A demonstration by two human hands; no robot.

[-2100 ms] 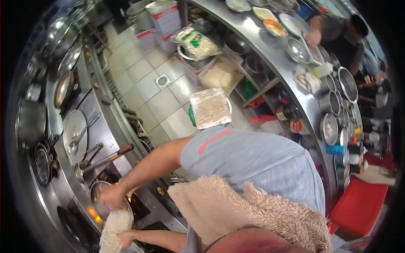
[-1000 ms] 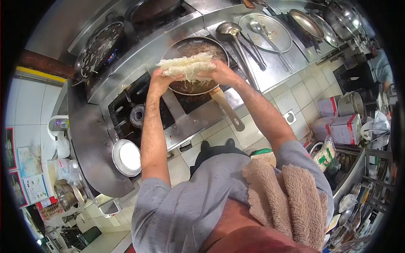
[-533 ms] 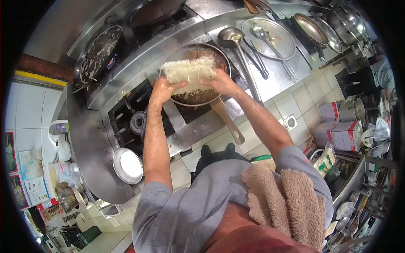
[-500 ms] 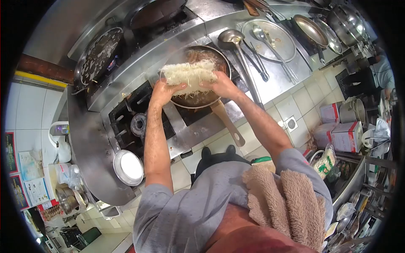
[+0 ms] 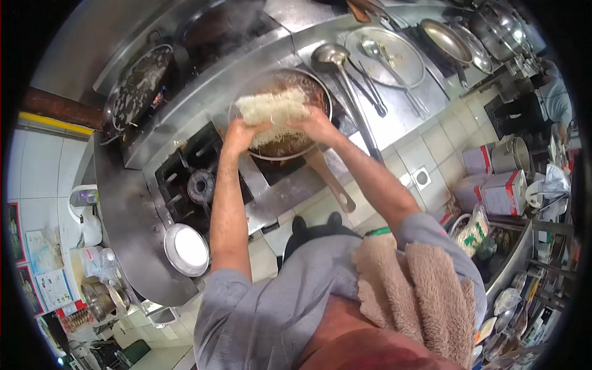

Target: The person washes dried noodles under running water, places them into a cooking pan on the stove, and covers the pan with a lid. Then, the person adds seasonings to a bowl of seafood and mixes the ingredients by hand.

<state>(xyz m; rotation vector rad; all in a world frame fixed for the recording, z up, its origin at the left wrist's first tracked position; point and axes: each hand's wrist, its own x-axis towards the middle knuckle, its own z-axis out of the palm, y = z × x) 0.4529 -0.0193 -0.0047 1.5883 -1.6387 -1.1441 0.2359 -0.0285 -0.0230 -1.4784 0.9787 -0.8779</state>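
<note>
A block of pale dried noodles (image 5: 274,110) is held over a long-handled pan (image 5: 317,154) on the stove. My left hand (image 5: 241,135) grips its left end and my right hand (image 5: 317,125) its right end, thumbs toward each other on the near side. Brown liquid (image 5: 283,148) shows in the pan beneath, with reddish bits near the far rim. Loose strands hang from the noodles' near edge. Steam hazes the pan, and I cannot tell whether the noodles touch the liquid.
Right of the pan lie a ladle (image 5: 331,54), tongs (image 5: 374,98) and a round tray (image 5: 401,58) with a spoon. A bare burner (image 5: 201,185) and a white bowl (image 5: 187,246) are at left. Another wok (image 5: 140,86) stands behind. A person (image 5: 555,102) is at far right.
The noodles are still in both hands over the pan, slightly blurred now. The whole view has shifted a little to the left.
</note>
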